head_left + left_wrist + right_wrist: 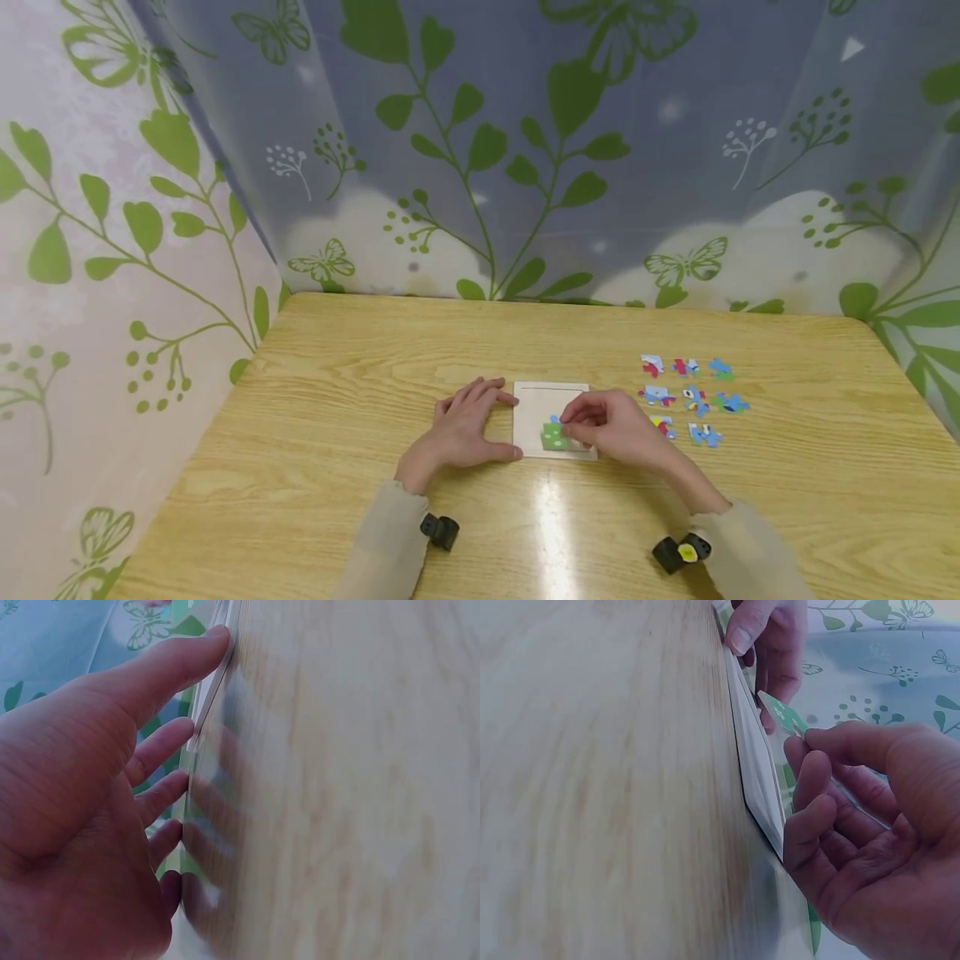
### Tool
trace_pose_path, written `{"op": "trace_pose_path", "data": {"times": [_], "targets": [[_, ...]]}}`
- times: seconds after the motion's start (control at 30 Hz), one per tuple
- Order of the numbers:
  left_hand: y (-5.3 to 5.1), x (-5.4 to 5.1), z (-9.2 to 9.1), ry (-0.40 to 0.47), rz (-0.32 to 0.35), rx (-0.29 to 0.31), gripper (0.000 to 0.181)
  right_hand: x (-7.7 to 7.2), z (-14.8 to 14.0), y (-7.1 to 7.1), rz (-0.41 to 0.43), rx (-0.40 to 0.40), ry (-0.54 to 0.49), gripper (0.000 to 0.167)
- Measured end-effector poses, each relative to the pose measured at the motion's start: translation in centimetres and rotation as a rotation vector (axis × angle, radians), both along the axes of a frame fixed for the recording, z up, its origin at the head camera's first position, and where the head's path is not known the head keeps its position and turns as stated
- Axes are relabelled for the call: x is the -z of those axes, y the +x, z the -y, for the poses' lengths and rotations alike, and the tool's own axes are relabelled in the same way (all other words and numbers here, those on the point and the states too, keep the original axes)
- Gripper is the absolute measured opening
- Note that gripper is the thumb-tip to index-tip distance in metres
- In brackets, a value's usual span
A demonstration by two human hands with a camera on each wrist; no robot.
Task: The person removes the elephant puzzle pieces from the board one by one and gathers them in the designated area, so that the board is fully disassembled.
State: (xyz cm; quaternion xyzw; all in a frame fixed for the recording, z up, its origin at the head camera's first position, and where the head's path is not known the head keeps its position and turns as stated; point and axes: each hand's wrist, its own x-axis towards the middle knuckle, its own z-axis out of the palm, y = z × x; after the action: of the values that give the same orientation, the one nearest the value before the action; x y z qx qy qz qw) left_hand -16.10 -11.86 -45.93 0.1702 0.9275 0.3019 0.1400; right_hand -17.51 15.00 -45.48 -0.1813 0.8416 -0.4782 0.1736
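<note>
A white square puzzle tray (532, 408) with a raised rim lies on the table in front of me. Over its lower part, my right hand (618, 427) pinches a green puzzle piece (553, 437) with a blue knob between thumb and fingertips. In the right wrist view this puzzle piece (781, 712) is tilted and held above the tray (754, 757). My left hand (467, 427) rests at the tray's left side, thumb and a finger touching its edge, fingers spread. The left wrist view shows the left hand's (97, 765) fingers extended along the tabletop.
Several loose jigsaw pieces (694, 400) lie in rough rows to the right of the tray, close to my right hand. The wooden table (360, 367) ends at a patterned curtain (517, 167) behind, with another patterned cloth (97, 250) on the left.
</note>
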Motion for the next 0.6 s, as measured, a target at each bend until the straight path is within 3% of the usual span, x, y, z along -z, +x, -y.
{"op": "trace_pose_path", "data": {"times": [0.6], "targets": [[-0.1, 0.7, 0.3, 0.009, 0.016, 0.015, 0.064, -0.4, -4.2, 1.1, -0.058, 0.082, -0.004, 0.015]]}}
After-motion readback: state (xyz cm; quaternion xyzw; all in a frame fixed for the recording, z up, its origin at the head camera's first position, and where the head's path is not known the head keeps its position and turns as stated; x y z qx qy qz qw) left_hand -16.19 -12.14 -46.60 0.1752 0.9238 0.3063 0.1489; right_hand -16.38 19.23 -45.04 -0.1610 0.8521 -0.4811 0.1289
